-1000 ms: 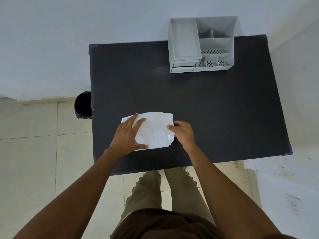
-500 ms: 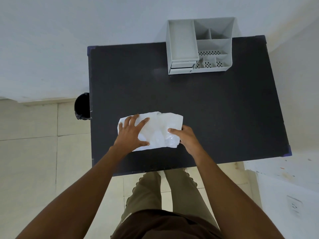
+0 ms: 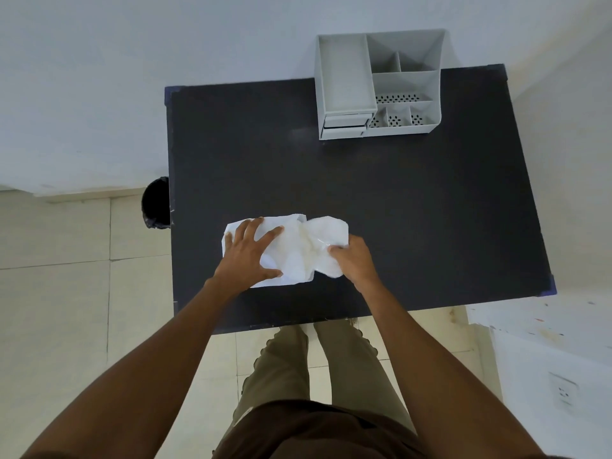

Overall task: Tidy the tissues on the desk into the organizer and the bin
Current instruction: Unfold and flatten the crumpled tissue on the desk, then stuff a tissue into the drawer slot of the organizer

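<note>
A white tissue lies spread and creased on the black desk, near its front edge. My left hand rests flat on the tissue's left half, fingers spread, pressing it down. My right hand pinches the tissue's right part, which bulges out past the rest. A grey organizer with several empty compartments stands at the desk's back edge, right of centre. A black bin sits on the floor by the desk's left side, partly hidden by the desk.
White walls lie behind and to the right of the desk. Pale tiled floor runs along the left and front. My legs stand at the front edge. A wall socket shows at the lower right.
My right hand has drawn the tissue's right part out to the right, so the tissue now spreads wider. My left hand has stayed flat on the left half.
</note>
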